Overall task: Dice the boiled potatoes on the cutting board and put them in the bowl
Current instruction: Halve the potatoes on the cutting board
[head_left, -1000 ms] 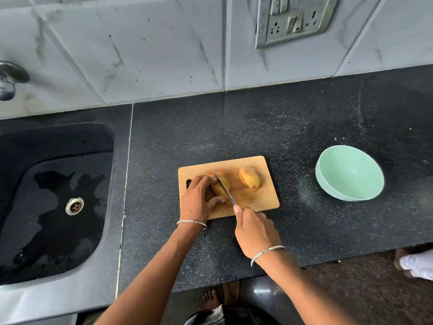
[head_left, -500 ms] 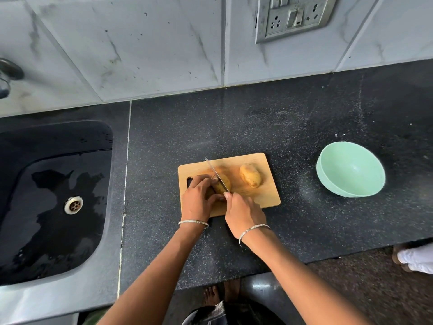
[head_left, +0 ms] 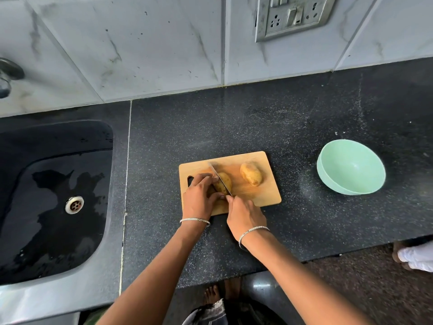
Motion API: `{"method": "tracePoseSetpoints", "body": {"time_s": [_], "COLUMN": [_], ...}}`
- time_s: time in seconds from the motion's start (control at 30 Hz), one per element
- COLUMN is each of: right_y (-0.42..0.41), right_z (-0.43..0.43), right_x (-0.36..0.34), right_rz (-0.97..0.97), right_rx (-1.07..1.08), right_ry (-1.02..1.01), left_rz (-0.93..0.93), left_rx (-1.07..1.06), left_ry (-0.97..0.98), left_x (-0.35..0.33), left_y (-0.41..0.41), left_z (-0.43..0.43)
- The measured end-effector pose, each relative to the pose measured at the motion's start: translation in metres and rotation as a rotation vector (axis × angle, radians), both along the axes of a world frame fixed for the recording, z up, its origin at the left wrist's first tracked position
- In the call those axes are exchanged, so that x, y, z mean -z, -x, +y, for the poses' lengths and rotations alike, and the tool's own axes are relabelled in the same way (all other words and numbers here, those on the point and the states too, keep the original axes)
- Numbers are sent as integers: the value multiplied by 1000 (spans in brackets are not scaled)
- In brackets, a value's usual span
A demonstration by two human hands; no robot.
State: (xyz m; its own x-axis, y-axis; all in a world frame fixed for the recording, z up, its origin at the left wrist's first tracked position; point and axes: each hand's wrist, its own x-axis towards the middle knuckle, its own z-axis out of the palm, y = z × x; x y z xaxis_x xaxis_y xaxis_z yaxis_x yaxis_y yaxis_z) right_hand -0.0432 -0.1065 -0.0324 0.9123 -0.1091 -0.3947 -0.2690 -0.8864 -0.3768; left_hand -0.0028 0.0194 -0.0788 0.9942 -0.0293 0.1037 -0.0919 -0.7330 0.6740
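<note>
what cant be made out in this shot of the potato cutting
Head view only:
Knife: the handle is hidden inside the right hand; only the blade shows.
Held potato: its left part is covered by the left hand, so the depth of the cut is unclear.
Tap: cut off by the left edge.
Socket plate: its top is cut off by the upper edge.

cutting board [head_left: 256, 160] mid table [head_left: 281, 127]. left potato [head_left: 226, 180] on board under knife [head_left: 216, 172], right potato [head_left: 251, 173] beside it, apart. bowl [head_left: 332, 184] on table, well right of board. sink [head_left: 58, 132] left of table. socket [head_left: 293, 17] on wall behind, tap [head_left: 9, 73] far left.
</note>
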Motion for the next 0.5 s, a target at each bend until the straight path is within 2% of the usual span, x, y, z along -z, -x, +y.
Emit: {"method": "tracePoseSetpoints", "body": {"time_s": [0.33, 0.5], "right_y": [31, 30], "right_z": [-12, -11], "right_x": [12, 9], "right_rz": [-28, -28], "right_rx": [-7, -6], "right_ry": [37, 37], "left_rz": [45, 66], "left_rx": [-6, 15], "left_ry": [15, -79], "left_x": [1, -7], "left_y": [-4, -1], "left_z": [0, -1]}}
